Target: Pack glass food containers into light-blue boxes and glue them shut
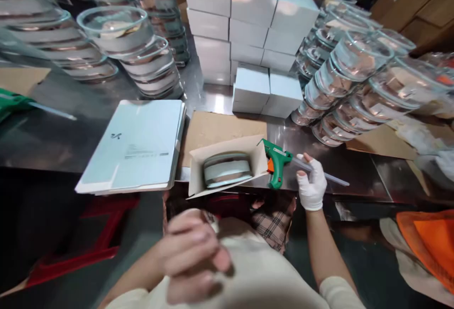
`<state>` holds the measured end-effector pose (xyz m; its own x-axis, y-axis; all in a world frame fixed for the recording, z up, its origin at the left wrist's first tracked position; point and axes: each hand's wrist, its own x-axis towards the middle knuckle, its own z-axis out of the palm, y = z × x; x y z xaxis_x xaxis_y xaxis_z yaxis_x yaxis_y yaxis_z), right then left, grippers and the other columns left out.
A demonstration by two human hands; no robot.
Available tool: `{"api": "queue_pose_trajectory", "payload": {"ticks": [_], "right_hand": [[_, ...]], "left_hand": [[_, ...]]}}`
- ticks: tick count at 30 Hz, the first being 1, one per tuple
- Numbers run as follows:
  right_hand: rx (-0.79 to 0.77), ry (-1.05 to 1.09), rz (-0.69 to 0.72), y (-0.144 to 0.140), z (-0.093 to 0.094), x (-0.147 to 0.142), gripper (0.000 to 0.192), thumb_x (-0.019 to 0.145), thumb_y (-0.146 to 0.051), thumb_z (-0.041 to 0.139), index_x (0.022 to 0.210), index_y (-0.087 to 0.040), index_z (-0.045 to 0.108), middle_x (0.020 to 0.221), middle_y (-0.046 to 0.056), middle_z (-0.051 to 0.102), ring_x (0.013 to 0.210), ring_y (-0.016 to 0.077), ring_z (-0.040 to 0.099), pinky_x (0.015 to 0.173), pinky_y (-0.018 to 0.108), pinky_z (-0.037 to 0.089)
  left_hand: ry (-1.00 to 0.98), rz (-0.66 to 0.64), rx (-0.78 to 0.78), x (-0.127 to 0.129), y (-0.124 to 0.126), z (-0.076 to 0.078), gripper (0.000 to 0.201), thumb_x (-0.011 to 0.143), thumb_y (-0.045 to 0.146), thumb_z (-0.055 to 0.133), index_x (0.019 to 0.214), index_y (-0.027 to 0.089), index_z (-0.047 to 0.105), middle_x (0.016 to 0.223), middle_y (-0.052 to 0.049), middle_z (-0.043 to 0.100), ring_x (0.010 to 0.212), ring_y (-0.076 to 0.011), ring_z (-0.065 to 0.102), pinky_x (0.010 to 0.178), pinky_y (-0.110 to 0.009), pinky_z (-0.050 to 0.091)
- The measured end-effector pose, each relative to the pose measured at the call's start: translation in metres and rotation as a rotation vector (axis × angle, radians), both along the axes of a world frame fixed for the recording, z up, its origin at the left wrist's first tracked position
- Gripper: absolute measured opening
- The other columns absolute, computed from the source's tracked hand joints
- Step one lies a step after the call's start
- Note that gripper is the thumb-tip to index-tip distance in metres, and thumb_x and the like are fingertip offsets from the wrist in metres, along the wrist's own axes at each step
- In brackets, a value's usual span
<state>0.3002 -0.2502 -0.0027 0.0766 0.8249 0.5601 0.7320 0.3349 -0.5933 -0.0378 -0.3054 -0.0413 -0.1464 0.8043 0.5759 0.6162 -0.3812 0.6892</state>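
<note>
My left hand, bare and blurred by motion, is raised close to the camera in front of my chest with its fingers partly curled. Whether it holds anything is unclear. My right hand wears a white glove with bare fingertips showing; its thumb and fingers are apart. It rests over the table edge beside a clear glue stick that runs out of the back of a green glue gun with an orange trigger. The gun's nozzle end meets an opened white box, inside which sits a banded glass container.
Flat white printed cardboard sheets lie stacked at left, next to brown cardboard. White boxes are piled behind. Tall stacks of glass containers stand at left and glass bowls at right. Another green tool lies far left.
</note>
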Motion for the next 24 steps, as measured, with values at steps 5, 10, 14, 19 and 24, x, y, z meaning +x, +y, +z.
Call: {"api": "queue_pose_trajectory", "payload": {"ticks": [5,10,14,19,24], "right_hand": [[-0.033,0.26,0.577,0.029,0.027,-0.097,0.084,0.078,-0.09,0.062,0.135,-0.027,0.064,0.157,0.015,0.05,0.146,0.0375,0.051,0.123,0.056,0.041],[-0.028,0.505,0.588,0.037,0.035,-0.147,0.053,0.092,-0.076,0.061,0.109,-0.027,0.072,0.147,0.009,0.06,0.141,0.0316,0.057,0.122,0.05,0.043],[0.046,0.75,0.303,0.023,0.039,-0.176,0.042,0.092,-0.032,0.071,0.129,-0.032,0.052,0.15,0.007,0.057,0.142,0.023,0.056,0.118,0.045,0.047],[-0.123,0.675,0.255,0.015,0.051,-0.157,0.046,0.094,-0.04,0.066,0.135,-0.029,0.049,0.149,0.011,0.059,0.132,0.0223,0.064,0.111,0.041,0.052],[-0.6,0.014,-0.345,0.008,0.049,-0.081,0.047,0.098,-0.062,0.052,0.104,-0.02,0.072,0.115,0.015,0.076,0.112,0.0317,0.071,0.1,0.043,0.053]], "left_hand": [[-0.115,-0.161,0.335,-0.046,0.052,0.023,0.068,0.091,0.084,0.039,0.121,0.029,0.066,0.156,-0.011,0.051,0.154,-0.0414,0.042,0.119,-0.065,0.044],[-0.247,-0.317,0.348,-0.02,0.069,0.022,0.05,0.099,0.065,0.053,0.118,0.024,0.074,0.113,-0.012,0.072,0.121,-0.0311,0.067,0.103,-0.044,0.056],[-0.511,-0.149,0.346,-0.004,0.067,0.019,0.06,0.09,0.058,0.074,0.139,0.029,0.056,0.127,-0.011,0.065,0.103,-0.0228,0.07,0.09,-0.037,0.056],[-0.28,-0.157,0.339,-0.024,0.07,0.015,0.066,0.083,0.084,0.06,0.098,0.022,0.074,0.125,-0.011,0.063,0.114,-0.0282,0.068,0.099,-0.042,0.053],[-0.122,-0.174,0.312,-0.048,0.073,0.005,0.078,0.07,0.092,0.065,0.096,0.02,0.078,0.105,-0.009,0.065,0.115,-0.0293,0.064,0.104,-0.041,0.051]]}}
